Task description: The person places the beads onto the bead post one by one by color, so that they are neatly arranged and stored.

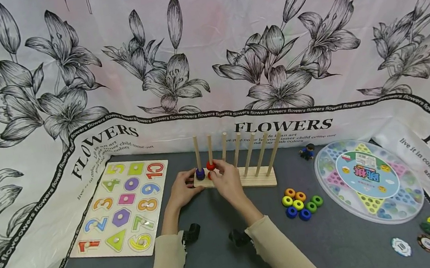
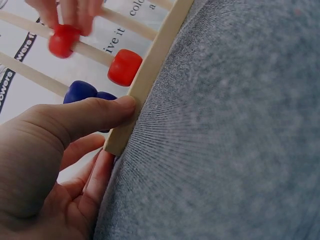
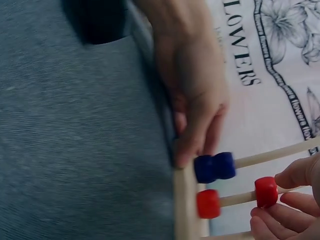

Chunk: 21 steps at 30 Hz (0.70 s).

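Observation:
In the head view, a light wooden peg stand (image 1: 259, 181) with a row of upright pegs lies across the grey cloth. My left hand (image 1: 183, 189) grips its left end, thumb on the edge and fingers at the far side. Two dark blue beads (image 3: 215, 167) sit stacked on the end peg. On the second peg, one red bead (image 2: 125, 67) rests at the base. My right hand (image 1: 227, 180) pinches another red bead (image 3: 266, 192) between thumb and fingers, threaded on that same peg above the lower one. A gap separates the two red beads in both wrist views.
Loose orange (image 1: 289, 192), yellow (image 1: 298, 204), blue (image 1: 291, 212) and green beads (image 1: 311, 206) lie right of the stand. A number board (image 1: 133, 209) is at left. At right are a round game board (image 1: 325, 183), small figures (image 1: 307, 151) and two chips (image 1: 401, 246).

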### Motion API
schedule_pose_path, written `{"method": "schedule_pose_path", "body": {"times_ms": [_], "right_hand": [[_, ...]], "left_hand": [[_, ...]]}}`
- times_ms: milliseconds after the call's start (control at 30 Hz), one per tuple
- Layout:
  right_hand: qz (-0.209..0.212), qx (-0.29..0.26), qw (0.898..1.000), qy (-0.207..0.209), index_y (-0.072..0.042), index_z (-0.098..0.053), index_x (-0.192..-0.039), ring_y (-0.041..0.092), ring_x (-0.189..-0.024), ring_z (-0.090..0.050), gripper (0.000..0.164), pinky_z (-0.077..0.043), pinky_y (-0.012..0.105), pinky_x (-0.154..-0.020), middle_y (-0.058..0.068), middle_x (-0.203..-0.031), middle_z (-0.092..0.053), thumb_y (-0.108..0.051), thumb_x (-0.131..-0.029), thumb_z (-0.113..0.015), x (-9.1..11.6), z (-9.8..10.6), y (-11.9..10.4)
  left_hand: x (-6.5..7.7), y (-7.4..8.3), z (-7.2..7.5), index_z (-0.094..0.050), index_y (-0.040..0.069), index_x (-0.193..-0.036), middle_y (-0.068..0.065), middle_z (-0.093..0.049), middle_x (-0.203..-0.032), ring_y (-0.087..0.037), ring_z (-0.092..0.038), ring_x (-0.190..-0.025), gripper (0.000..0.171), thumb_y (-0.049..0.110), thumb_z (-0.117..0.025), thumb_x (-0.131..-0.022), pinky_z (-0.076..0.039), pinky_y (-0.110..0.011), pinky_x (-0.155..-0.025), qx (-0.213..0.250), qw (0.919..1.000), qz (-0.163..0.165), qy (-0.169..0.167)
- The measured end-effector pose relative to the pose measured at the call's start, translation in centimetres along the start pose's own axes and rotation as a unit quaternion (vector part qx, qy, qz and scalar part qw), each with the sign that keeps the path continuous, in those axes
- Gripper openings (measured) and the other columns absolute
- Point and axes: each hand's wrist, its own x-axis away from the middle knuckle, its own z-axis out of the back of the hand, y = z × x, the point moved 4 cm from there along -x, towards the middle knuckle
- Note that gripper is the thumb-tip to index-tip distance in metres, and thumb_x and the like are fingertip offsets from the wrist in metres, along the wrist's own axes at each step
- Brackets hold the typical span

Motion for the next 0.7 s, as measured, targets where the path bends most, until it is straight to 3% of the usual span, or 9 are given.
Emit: {"method": "schedule_pose_path", "body": {"times_ms": [267,700], "right_hand": [[-0.042,-0.004,0.999,-0.004,0.007,-0.062,-0.128,0.038,-0.11,-0.064,0.04,-0.056,0.043,-0.092,0.025,-0.121,-0.065,0.001,-0.089,-0.064,0.8,-0.7,2.0],[-0.009,-0.041,0.999,-0.012,0.012,-0.059,-0.127,0.037,-0.102,-0.067,0.042,-0.056,0.046,-0.09,0.027,-0.117,-0.066,0.003,-0.087,-0.066,1.4,0.2,3.2]], "left_hand": [[-0.1,0.1,-0.2,-0.053,-0.004,-0.139,-0.022,-0.049,-0.122,-0.036,-0.061,-0.106,0.067,0.003,-0.082,-0.079,-0.055,-0.042,-0.093,-0.009,0.9997,0.024,-0.002],[0.1,0.2,-0.2,-0.053,-0.004,-0.139,-0.022,-0.049,-0.122,-0.036,-0.061,-0.107,0.067,0.003,-0.082,-0.079,-0.055,-0.042,-0.092,-0.004,0.9998,0.02,0.001]]}}
